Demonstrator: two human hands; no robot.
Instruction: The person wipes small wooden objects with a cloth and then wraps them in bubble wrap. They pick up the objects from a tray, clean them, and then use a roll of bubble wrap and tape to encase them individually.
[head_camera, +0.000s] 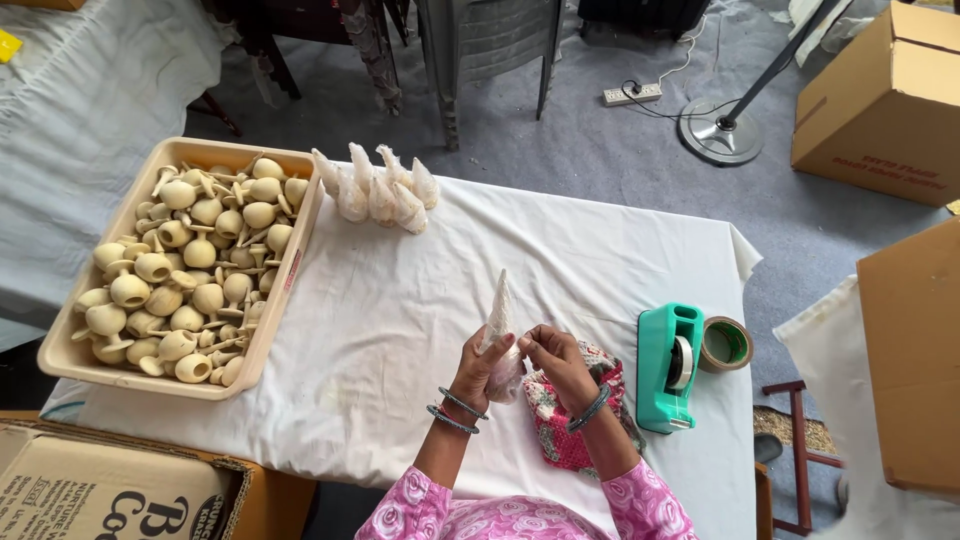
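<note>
Head view: wrapped cone (498, 318) upright, tip away, left hand (482, 366) clasping base, right hand (556, 360) pinching wrap just beside

A white, cone-shaped wrapped bundle (500, 335) is held upright above the cloth-covered table, its narrow tip pointed upward. Its rounded lower end is gripped between both hands, and the wrapping is seen crinkled and translucent there.
</note>
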